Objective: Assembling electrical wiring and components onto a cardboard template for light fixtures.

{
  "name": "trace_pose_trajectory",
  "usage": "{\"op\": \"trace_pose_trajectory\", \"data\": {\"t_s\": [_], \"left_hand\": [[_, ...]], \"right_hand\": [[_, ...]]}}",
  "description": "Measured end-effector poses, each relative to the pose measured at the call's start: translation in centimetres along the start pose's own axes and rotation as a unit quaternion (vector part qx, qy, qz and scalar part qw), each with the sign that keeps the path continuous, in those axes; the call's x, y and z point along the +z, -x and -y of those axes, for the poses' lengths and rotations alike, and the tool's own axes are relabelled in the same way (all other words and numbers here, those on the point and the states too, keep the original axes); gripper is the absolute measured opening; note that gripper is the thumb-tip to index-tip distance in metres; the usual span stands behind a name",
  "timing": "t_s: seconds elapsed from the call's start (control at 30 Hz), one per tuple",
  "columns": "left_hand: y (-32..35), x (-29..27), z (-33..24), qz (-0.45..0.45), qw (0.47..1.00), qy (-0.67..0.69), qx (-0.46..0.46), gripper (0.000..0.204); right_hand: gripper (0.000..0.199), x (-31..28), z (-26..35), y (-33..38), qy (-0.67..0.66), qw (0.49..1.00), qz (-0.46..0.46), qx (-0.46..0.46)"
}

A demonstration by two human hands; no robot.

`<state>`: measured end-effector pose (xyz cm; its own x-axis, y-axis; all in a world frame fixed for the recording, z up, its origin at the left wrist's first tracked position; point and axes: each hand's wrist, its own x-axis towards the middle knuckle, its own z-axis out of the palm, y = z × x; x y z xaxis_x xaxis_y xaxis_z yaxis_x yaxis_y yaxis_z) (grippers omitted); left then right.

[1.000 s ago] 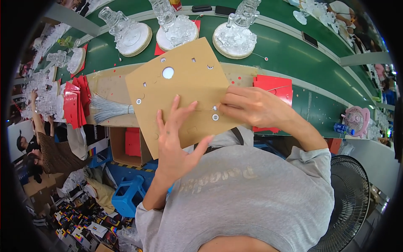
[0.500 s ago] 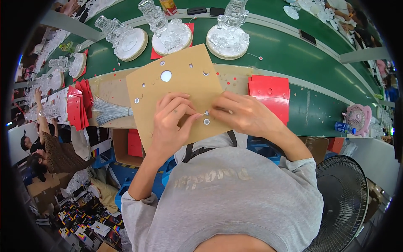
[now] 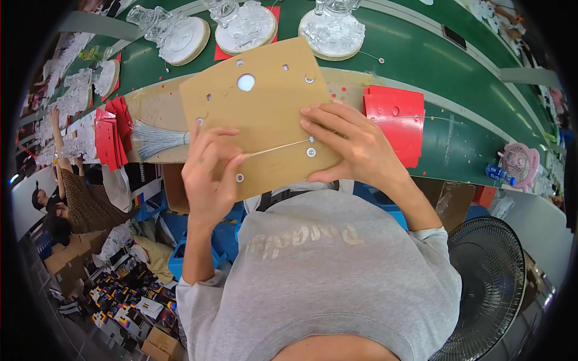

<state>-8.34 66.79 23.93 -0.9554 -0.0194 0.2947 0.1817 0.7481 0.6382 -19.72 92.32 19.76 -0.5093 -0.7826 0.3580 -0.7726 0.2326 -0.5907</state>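
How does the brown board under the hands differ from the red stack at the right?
Colour: the brown board is tan, while the red stack is bright red. Size: the brown board looks larger in this view than the red stack. Face: the brown board has a large round hole, while the red stack shows a small round mark. Both look flat.

Brown board [image 3: 271,111] matt, smooth, probably cardboard; red sheets [image 3: 394,135] glossy.

Pink fan [image 3: 519,163] beside blue bottle [image 3: 500,175]; black fan [image 3: 486,283].
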Motion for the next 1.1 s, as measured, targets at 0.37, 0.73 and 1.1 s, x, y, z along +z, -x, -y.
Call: {"op": "trace_pose_trajectory", "data": {"t_s": [0.37, 0.73, 1.1], "left_hand": [[4.6, -0.2, 5.3, 0.01, 0.969, 0.241, -0.047, 0.012], [7.6, -1.7, 8.7, 0.075, 0.864, 0.456, -0.202, 0.082], [4.8, -2.8, 9.4, 0.107, 0.84, 0.48, -0.228, 0.093]], "right_hand": [[0.027, 5.8, 6.4, -4.2, -0.097, 0.994, -0.046, 0.0], [0.033, 9.7, 11.1, -6.3, -0.019, 0.998, -0.051, 0.026], [0.043, 9.1, 11.9, -7.7, -0.045, 0.996, 0.001, 0.074]]}}
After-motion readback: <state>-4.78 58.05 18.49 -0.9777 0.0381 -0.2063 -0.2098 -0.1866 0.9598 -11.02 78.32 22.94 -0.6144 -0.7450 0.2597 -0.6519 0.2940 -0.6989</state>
